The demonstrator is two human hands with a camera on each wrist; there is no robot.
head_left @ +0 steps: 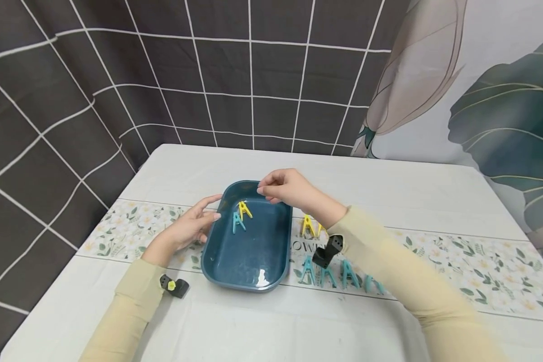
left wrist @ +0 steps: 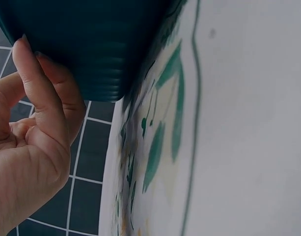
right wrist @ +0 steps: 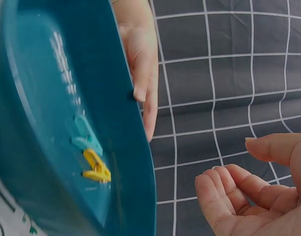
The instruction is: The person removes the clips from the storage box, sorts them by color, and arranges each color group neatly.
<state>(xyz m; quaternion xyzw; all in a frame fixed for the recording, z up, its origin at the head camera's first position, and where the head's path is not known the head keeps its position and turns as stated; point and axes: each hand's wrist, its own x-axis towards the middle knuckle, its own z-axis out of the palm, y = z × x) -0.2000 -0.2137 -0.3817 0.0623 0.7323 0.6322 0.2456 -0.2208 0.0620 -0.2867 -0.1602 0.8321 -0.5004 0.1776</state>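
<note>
A deep blue plastic tray (head_left: 249,256) sits on the table. Inside it, a yellow clothespin (head_left: 245,209) and a teal clothespin (head_left: 238,221) lie near the left wall. My left hand (head_left: 190,226) holds the tray's left side, thumb at the rim and fingers against the outer wall, as the left wrist view shows. Over the tray's far right corner hovers my right hand (head_left: 287,188). Its fingers are loosely bent, and the right wrist view shows a gap between thumb and fingertips with nothing held.
Right of the tray stand yellow clothespins (head_left: 307,225), partly hidden by the right sleeve. Nearer to me is a row of several teal clothespins (head_left: 348,274). A floral strip (head_left: 434,251) crosses the white table (head_left: 276,327). A dark gridded curtain (head_left: 271,65) hangs behind.
</note>
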